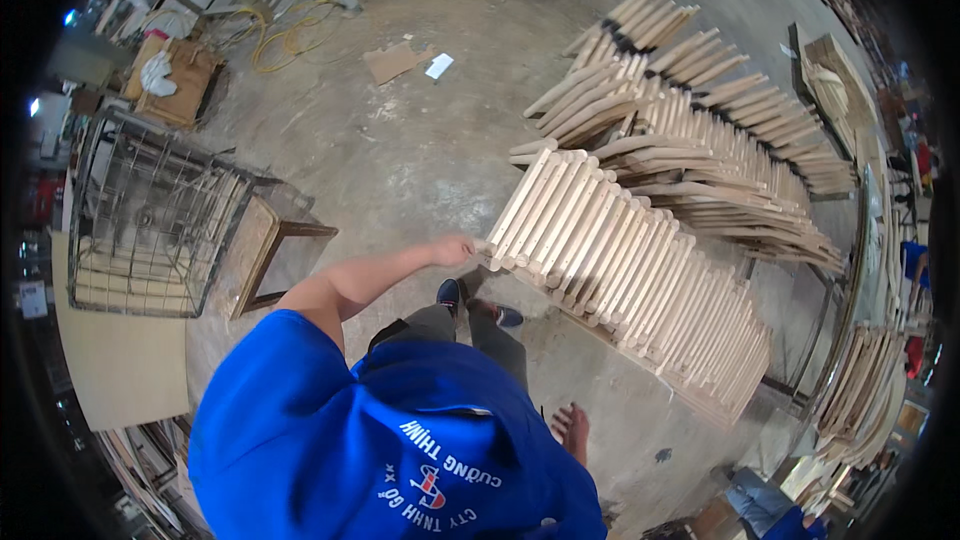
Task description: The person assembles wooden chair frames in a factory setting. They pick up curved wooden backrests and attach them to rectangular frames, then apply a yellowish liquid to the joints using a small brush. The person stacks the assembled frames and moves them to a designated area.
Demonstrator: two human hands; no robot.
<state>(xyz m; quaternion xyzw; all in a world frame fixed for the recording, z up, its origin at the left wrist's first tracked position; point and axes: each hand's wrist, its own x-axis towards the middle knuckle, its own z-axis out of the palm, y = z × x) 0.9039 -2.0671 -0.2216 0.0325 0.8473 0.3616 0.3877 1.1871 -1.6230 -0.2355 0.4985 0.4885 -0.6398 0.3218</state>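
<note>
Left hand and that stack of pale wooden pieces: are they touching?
Touching. The head view shows the left hand with its fingers against the near corner of the stack of wooden pieces, with no gap visible.

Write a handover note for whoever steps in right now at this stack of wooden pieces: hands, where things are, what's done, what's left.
Left hand: at the near end of the front stack of wooden pieces, on the end of one piece; whether it grips is unclear.
Right hand: open and empty, down by the side.
Done: the pieces lie packed in rows, with a back pile behind them.
Left: the touched piece has not come out of the stack.
</note>
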